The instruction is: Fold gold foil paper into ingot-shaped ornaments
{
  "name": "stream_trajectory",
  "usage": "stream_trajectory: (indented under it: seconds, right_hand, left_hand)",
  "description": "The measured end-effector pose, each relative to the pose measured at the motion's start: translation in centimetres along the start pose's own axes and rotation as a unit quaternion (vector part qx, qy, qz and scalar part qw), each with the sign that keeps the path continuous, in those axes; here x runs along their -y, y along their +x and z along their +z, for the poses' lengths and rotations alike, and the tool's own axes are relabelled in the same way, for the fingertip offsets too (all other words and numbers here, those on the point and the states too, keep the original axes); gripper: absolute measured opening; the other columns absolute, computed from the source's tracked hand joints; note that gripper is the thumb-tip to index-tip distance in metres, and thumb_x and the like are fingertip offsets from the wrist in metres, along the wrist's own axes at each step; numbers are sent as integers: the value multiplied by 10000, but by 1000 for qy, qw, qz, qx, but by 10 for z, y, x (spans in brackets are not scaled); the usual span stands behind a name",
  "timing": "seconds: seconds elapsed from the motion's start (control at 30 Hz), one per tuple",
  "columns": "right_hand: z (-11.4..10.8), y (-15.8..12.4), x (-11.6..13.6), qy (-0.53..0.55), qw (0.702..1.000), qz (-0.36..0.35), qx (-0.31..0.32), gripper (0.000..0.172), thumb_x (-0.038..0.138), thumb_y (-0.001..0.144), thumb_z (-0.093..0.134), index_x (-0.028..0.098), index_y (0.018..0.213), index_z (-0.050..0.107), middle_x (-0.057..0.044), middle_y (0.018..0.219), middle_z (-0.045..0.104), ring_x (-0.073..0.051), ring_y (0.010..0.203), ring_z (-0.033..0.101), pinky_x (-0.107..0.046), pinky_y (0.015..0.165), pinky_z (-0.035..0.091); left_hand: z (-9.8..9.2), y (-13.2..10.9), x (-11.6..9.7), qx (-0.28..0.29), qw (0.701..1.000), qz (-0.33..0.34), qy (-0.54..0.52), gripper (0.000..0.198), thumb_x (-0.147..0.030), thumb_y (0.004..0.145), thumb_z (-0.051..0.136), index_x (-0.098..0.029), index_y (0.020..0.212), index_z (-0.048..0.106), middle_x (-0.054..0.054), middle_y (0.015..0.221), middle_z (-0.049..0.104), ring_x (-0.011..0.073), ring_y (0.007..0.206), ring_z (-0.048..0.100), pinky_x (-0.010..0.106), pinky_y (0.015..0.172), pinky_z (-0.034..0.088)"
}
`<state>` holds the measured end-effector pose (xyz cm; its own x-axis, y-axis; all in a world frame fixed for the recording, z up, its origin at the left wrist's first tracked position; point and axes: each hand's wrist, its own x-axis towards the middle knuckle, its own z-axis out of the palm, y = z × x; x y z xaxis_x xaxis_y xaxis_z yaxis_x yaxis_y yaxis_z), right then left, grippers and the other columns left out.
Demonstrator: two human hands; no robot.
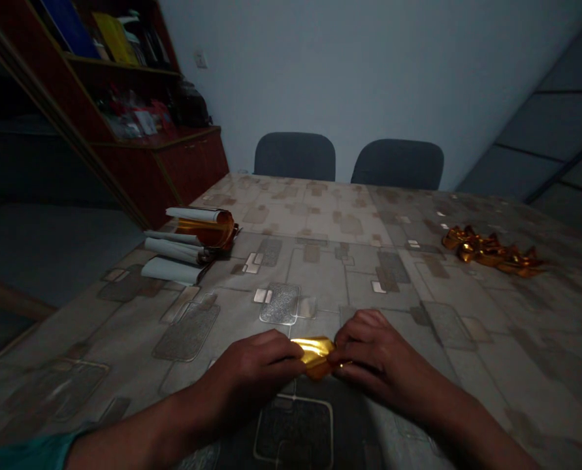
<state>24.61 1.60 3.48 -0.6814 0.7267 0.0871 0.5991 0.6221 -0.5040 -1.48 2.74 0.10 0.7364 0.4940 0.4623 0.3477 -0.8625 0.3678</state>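
A shiny piece of gold foil paper (316,352) is held between my two hands, low over the near part of the table. My left hand (266,359) pinches its left end between thumb and fingers. At the other end, my right hand (371,349) grips the foil with its fingers curled, covering that tip. Folded gold foil pieces (491,251) lie in a cluster at the right of the table. On the left rests a stack of curled gold foil sheets (205,228) with pale backs.
A patterned cloth covers the table (315,254). Two dark chairs, a left one (295,156) and a right one (398,163), stand at the far edge against the wall. A reddish-brown cabinet (193,163) with cluttered shelves is at the back left.
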Motion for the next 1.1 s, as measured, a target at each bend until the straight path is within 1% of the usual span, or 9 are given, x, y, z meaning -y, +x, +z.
stream_trajectory:
  seconds: [0.17, 0.3, 0.4, 0.5, 0.57, 0.7, 0.8, 0.9, 1.1]
  right_hand:
    - [3, 4, -1, 49, 998, 25, -27, 191, 302, 997, 562, 221, 907, 711, -16, 846, 689, -191, 827, 583, -364, 815, 362]
    - [6, 7, -4, 85, 995, 32, -39, 224, 286, 995, 559, 213, 824, 684, -5, 769, 697, -190, 787, 591, -364, 802, 361]
    - [10, 9, -6, 98, 992, 65, -54, 175, 255, 964, 599, 217, 818, 687, 2, 747, 690, -187, 775, 598, -353, 784, 369]
    - [14, 12, -7, 83, 986, 120, -85, 61, 170, 886, 669, 219, 858, 692, -3, 777, 683, -195, 776, 596, -339, 742, 376]
    - [16, 13, -6, 71, 983, 140, -96, 109, 113, 842, 690, 219, 869, 687, -2, 779, 672, -200, 774, 594, -338, 732, 375]
    - [18, 16, -3, 56, 983, 146, -100, 145, 81, 813, 716, 216, 842, 670, 6, 776, 683, -206, 780, 602, -350, 753, 380]
    - [19, 16, -2, 54, 981, 144, -117, 148, 79, 818, 723, 212, 833, 660, 4, 786, 698, -207, 786, 610, -357, 765, 387]
    - [22, 15, -3, 46, 980, 139, -134, 156, 80, 810, 741, 207, 833, 652, -9, 803, 700, -213, 798, 622, -366, 769, 397]
    - [26, 17, -5, 22, 980, 140, -138, 159, 96, 816, 746, 207, 866, 644, -17, 840, 709, -224, 820, 640, -381, 776, 410]
  left_hand:
    - [3, -8, 6, 19, 999, -13, -33, 242, -111, 951, 499, -214, 1110, 650, 51, 995, 716, 154, 864, 654, 263, 748, 550]
    - [3, -8, 7, 0, 999, -13, -49, 271, -55, 919, 492, -201, 1100, 632, 57, 1023, 724, 168, 871, 651, 285, 750, 548]
    - [-1, -5, 5, 3, 997, -13, -73, 295, -21, 893, 482, -185, 1101, 613, 60, 1020, 725, 173, 876, 653, 305, 770, 545]
    - [-6, -3, 1, 24, 996, -46, -77, 265, -37, 886, 488, -186, 1068, 610, 56, 996, 716, 178, 882, 654, 313, 779, 545]
    - [-8, -2, -3, 40, 994, -72, -68, 283, -65, 887, 492, -193, 1115, 599, 62, 1035, 704, 186, 919, 652, 321, 798, 550]
    - [-5, -2, -9, 94, 992, -80, -17, 492, -97, 873, 511, -243, 1343, 491, 66, 1299, 616, 205, 1020, 623, 356, 865, 553]
    - [-2, -3, -11, 146, 986, -77, 20, 628, -95, 834, 540, -249, 1429, 410, 50, 1443, 515, 224, 1051, 601, 383, 901, 544]
    - [-2, -3, -12, 165, 983, -79, 27, 679, -95, 802, 555, -223, 1446, 383, 52, 1490, 467, 236, 1073, 583, 382, 913, 534]
    - [-11, 1, -15, 156, 985, -70, 1, 711, -161, 821, 588, -233, 1478, 325, 88, 1481, 474, 239, 1062, 581, 384, 919, 519]
